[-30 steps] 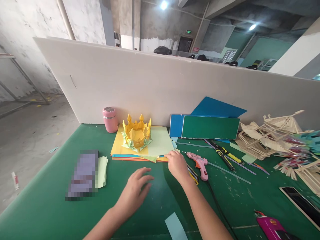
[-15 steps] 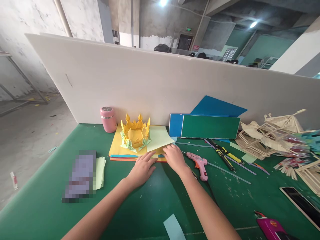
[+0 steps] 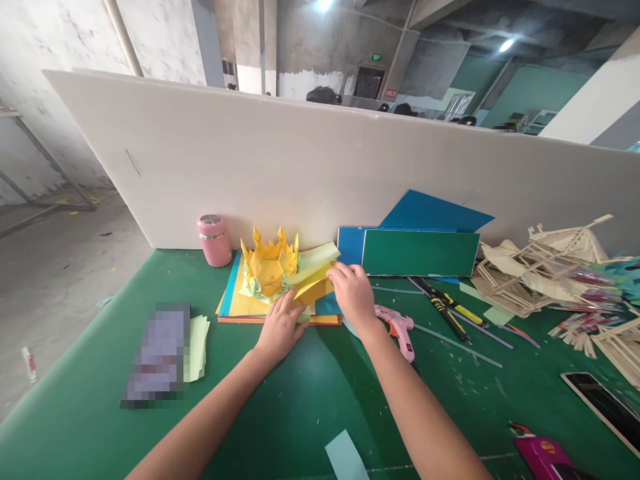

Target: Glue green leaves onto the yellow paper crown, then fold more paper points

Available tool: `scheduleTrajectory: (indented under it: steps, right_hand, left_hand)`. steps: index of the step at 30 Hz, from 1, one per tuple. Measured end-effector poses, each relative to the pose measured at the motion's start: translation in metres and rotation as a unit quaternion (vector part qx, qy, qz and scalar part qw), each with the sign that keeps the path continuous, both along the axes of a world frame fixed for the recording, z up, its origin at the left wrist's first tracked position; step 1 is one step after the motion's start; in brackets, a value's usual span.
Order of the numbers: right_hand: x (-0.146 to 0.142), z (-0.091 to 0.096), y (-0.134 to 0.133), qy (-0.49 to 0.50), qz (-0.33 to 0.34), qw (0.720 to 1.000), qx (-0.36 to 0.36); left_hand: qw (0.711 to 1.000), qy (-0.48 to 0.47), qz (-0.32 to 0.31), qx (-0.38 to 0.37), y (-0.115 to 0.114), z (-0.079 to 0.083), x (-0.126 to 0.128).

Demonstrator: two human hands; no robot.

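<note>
Moved since the earlier frame: pale-green and yellow paper sheets (image 3: 317,262), right edges now raised, right of the golden folded-paper crown (image 3: 269,268). Right hand (image 3: 354,295): closed on the raised edge. Left hand (image 3: 281,327): open, fingers on paper in front of crown. Pink cylindrical flask (image 3: 215,248): left of crown.

I'd call this a craft workshop in a roughly finished building. In front of the pale partition board (image 3: 310,160) is a green worktable (image 3: 310,413) bearing coloured paper sheets (image 3: 245,307), a pink glue gun (image 3: 403,323) and wooden-stick models (image 3: 555,280). Beyond the board I see bare concrete walls (image 3: 317,43), 2 lit lamps (image 3: 507,45) and a green lit sign (image 3: 376,57); left of it, a dusty, littered floor (image 3: 80,280).
</note>
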State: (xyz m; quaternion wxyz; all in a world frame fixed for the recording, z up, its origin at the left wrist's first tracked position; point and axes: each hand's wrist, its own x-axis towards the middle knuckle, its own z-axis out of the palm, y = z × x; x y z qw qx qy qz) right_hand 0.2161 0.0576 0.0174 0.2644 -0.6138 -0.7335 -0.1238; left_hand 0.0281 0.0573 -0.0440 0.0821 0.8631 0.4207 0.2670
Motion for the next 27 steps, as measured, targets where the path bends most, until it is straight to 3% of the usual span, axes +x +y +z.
scheduleTrajectory:
  steps: [5,10,13,17,27]
  right_hand:
    - [0.008,0.012,0.007,0.040,-0.001,0.999,0.033]
    - [0.019,-0.001,0.011,0.077,-0.010,0.997,0.020]
    - [0.021,-0.013,0.007,0.063,-0.001,0.998,-0.024]
    - [0.013,-0.024,0.008,0.004,0.061,0.993,-0.101]
    - [0.001,-0.025,0.037,-0.090,0.144,0.965,-0.202]
  left_hand:
    - [0.999,-0.047,-0.001,0.004,0.008,-0.008,-0.002]
    - [0.997,-0.079,0.011,-0.009,0.017,-0.016,-0.003]
    - [0.995,-0.092,0.029,-0.022,0.018,-0.020,-0.003]
    - [0.993,-0.103,0.042,-0.040,0.019,-0.024,-0.003]
    - [0.990,-0.122,0.042,-0.059,0.013,-0.023,-0.005]
